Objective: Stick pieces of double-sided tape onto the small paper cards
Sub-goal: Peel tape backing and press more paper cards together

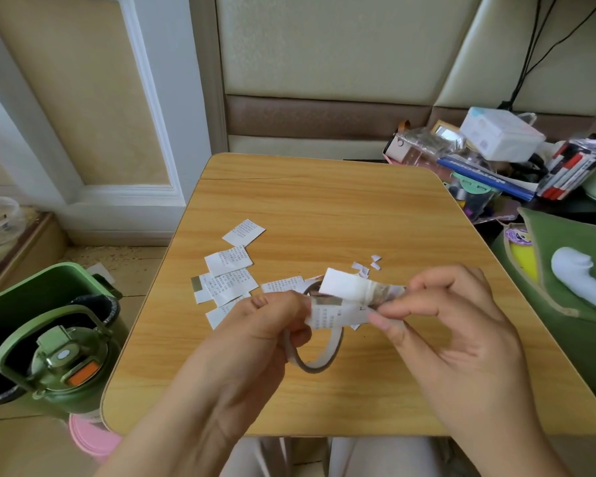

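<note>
Now both hands, left hand (pixel 255 325) & right hand (pixel 455 325), pinch tape roll (pixel 315 359) w/ card (pixel 338 313).

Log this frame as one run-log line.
left hand: holds tape roll | right hand: pinches tape on card | other cards: on table

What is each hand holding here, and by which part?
The left hand grips the tape roll at its upper left rim. The right hand pinches the right end of the tape strip, which lies against a paper card.
</note>
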Demonstrator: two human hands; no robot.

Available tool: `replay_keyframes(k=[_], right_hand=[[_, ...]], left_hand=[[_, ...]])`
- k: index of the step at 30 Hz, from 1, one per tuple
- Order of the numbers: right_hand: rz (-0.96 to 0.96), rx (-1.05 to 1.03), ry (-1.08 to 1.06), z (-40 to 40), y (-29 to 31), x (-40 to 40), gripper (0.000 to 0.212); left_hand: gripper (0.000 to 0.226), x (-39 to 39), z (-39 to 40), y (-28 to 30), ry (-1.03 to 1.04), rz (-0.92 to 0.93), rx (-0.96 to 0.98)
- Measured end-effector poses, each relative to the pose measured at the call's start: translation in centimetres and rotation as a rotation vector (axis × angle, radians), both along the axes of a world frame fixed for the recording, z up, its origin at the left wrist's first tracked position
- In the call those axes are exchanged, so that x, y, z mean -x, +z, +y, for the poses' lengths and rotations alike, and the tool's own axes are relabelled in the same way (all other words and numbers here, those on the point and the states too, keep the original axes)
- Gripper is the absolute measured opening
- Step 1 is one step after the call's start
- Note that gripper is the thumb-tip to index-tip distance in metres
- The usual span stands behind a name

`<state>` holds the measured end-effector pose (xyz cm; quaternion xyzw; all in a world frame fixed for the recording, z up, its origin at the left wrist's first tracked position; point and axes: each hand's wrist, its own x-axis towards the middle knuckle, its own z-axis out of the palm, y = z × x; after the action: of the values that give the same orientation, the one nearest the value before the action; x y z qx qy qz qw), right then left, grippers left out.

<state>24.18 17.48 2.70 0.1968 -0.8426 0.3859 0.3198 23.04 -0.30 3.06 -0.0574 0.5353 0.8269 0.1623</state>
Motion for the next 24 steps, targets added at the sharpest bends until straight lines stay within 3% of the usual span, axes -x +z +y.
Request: replay_keyframes(k=[2,7,15,18,21,24], right_hand=[[-0.015,-0.022,-0.036,0.0,0.2,0.0,0.009],[0.025,-0.194,-0.094,-0.3,0.9,-0.2,0.015],[0.235,-0.217,0.085,0.1,0.8,-0.7,0.014],[0.254,-0.204,0.113,0.2,0.6,-0.9,0.015],[0.246,-0.197,0.135,0.3,0.5,-1.1,0.015],[0.234,-0.163,0.175,0.3,0.9,-1.3,0.008]], left_hand=[[0.019,-0.2,-0.1,0.2,-0.033,0.037,0.052],[0.027,-0.7,-0.1,0.7,-0.048,0.133,0.221],[0.022,-0.5,-0.2,-0.2,-0.050,0.025,0.043],[0.034,-0.4,-0.2,-0.4,-0.110,-0.013,-0.026],[0.021,-0.4,-0.2,-0.3,-0.113,-0.030,-0.044],[0.029,-0.2,-0.3,-0.6,-0.085,-0.067,-0.029]])
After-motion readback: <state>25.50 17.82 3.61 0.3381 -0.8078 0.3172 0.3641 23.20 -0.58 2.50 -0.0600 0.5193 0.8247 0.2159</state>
